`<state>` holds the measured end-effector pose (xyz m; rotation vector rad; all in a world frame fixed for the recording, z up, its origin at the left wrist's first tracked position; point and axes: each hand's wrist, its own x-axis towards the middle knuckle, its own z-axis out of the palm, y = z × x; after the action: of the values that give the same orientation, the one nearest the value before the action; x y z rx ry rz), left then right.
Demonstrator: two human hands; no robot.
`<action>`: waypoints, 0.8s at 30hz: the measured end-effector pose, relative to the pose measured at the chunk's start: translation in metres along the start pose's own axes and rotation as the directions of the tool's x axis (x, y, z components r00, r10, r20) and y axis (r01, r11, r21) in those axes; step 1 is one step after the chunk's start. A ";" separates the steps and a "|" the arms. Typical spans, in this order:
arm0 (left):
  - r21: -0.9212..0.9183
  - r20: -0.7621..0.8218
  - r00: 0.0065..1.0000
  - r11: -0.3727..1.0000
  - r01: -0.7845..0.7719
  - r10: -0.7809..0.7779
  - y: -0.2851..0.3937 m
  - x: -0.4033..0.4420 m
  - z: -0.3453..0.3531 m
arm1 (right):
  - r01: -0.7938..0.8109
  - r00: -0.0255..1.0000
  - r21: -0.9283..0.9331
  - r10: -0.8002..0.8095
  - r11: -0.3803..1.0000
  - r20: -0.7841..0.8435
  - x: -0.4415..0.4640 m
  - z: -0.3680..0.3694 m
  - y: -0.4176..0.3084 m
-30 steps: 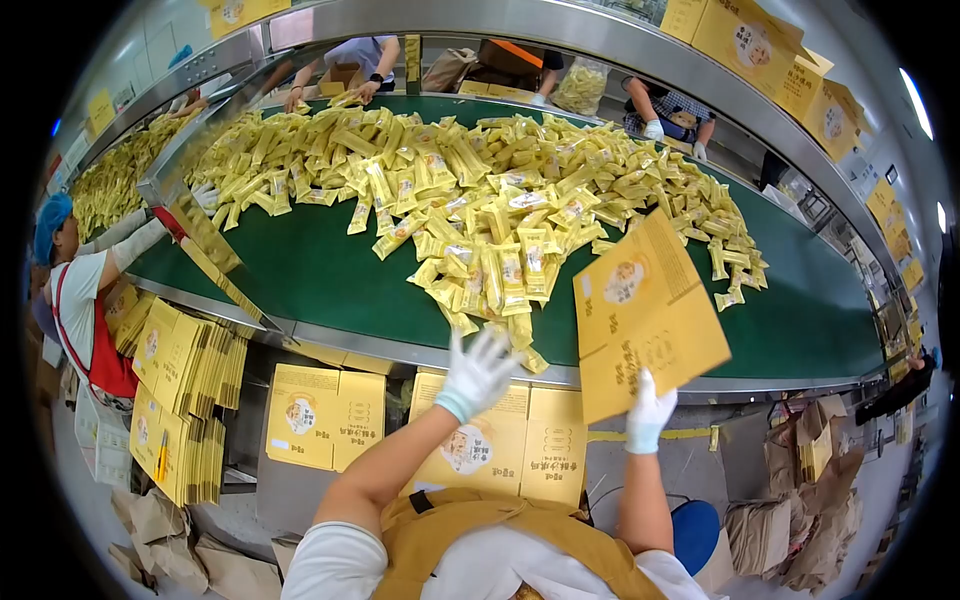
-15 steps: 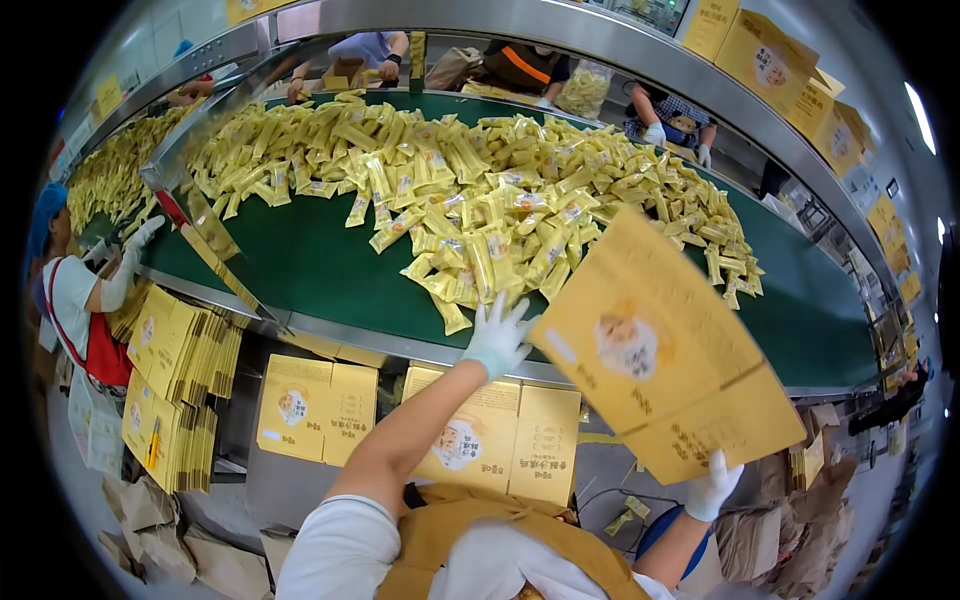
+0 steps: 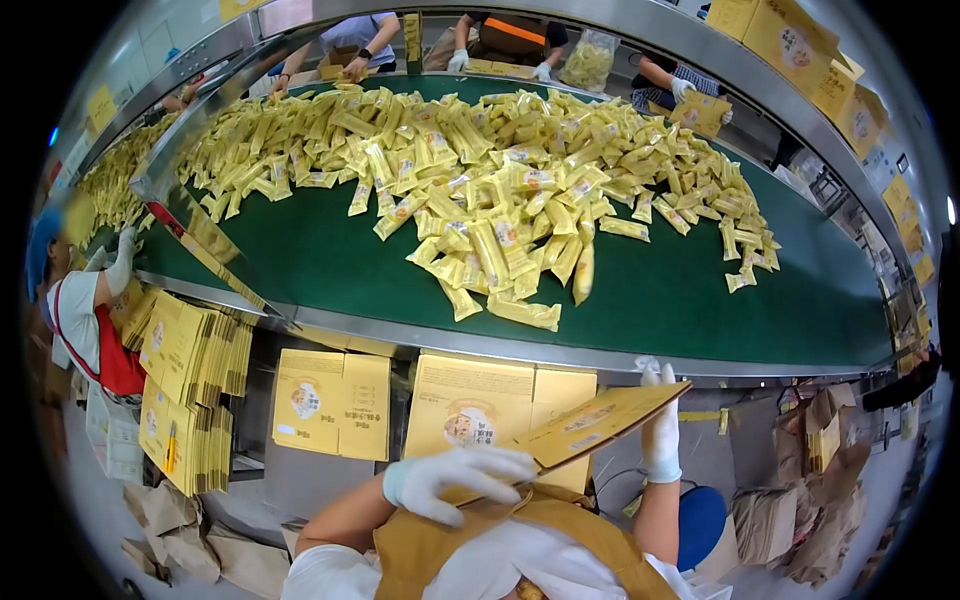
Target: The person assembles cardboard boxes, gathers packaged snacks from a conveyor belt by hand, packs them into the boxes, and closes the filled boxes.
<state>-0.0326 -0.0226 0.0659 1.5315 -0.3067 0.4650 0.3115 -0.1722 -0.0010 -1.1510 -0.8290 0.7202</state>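
- Green, smooth conveyor belt [image 3: 350, 285] crosses the workroom, with small, glossy, yellow plastic-wrapped packets [image 3: 500, 190] heaped over its far half and spilling toward its near edge.
- At the belt's left end stands a person in a red apron [image 3: 120, 362]; other people work along the belt's far side.
- Step in hand, as I judge it: handling one flat yellow cardboard carton [image 3: 600, 420], turned and steadied between both hands and not yet opened into a box.
- That carton is in front of the belt's near edge, above a stack of flat yellow printed cartons [image 3: 470, 395] lying below the belt.
- White-gloved right hand [image 3: 661, 430] holds the carton's far end, its fingers pointing up toward the belt; how the thumb sits cannot be told.
- White-gloved left hand [image 3: 460, 482] lies at the end farther from the belt, its fingers long and loosely parted near the board's edge; whether they press on it is unclear.
- Next move seems to call for a firm right hold while the left fingers find the edge or fold, so the board does not slip.
- Carton's look: tilted, strongly foreshortened, matt yellow with dark print and a pale patch on its upper face; one long edge shows as a thin, darker line.
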 end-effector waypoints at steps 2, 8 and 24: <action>-0.004 0.066 0.997 0.999 -0.032 0.032 -0.006 0.001 0.008 | -0.012 0.996 0.013 0.013 1.000 -0.086 0.005 0.014 -0.012; 0.115 0.066 0.998 0.993 -0.017 0.010 -0.010 0.005 0.007 | -0.004 0.939 -0.142 -0.045 0.990 -0.341 -0.009 0.046 -0.024; 0.921 0.215 0.957 0.367 -0.133 -0.192 0.043 0.042 -0.035 | 0.322 0.827 -0.806 0.267 0.497 0.495 0.012 0.095 -0.133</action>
<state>-0.0196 0.0150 0.1227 2.7888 -0.2329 0.3849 0.2453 -0.1499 0.1480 -1.8667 -1.8920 0.6029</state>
